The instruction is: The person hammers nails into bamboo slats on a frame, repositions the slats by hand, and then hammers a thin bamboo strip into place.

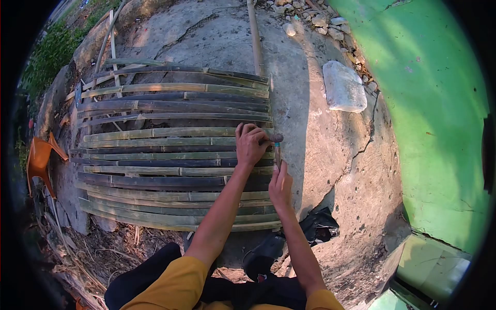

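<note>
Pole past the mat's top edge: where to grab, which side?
Take the pole by its near end, beside the bamboo mat, from above, wrapping across it. It is thin and straight, lies flat on the concrete, and is free on both sides.

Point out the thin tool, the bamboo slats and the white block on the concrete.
thin tool [278, 155], head view, its shaft just above the right hand [280, 187].
bamboo slats [170, 140], head view, a pale slat mid-panel.
white block [343, 87], head view, middle of its top face.
</note>
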Demonstrator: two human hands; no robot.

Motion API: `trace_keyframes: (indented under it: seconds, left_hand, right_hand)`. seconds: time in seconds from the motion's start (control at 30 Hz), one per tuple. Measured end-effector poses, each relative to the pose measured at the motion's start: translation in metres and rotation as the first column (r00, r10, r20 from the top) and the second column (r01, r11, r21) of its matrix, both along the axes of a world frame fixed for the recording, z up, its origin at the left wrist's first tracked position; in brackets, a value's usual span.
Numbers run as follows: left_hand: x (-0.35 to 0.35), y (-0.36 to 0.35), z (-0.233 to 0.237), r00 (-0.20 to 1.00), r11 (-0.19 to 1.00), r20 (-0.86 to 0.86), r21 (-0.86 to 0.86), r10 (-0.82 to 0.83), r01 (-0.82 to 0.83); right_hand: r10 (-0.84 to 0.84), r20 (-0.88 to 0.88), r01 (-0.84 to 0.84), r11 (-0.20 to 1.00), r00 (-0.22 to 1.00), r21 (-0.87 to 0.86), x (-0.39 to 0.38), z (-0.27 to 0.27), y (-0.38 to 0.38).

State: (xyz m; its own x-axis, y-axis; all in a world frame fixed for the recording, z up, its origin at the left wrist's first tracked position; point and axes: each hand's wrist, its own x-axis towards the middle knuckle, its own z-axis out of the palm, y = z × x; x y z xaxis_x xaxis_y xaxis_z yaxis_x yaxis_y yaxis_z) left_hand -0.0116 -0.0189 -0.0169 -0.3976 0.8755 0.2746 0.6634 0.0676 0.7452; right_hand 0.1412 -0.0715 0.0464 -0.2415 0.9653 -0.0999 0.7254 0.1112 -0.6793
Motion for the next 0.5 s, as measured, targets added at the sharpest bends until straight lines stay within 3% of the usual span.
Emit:
trace_keyframes:
  seconds: [0.27,0.5]
  left_hand:
    - [-0.005,-0.002,-0.005,0.999,0.999,0.016,-0.031,-0.03,0.03]
    - [-0.007,-0.003,-0.005,0.997,0.996,0.016,0.064,-0.071,0.069]
  right_hand:
    - [-0.001,-0.031,0.0,1.0,1.0,-0.026,0.003,-0.006,-0.001]
    - [-0.003,0.012,0.003,1.0,1.0,0.002,0.002,-0.009,-0.002]
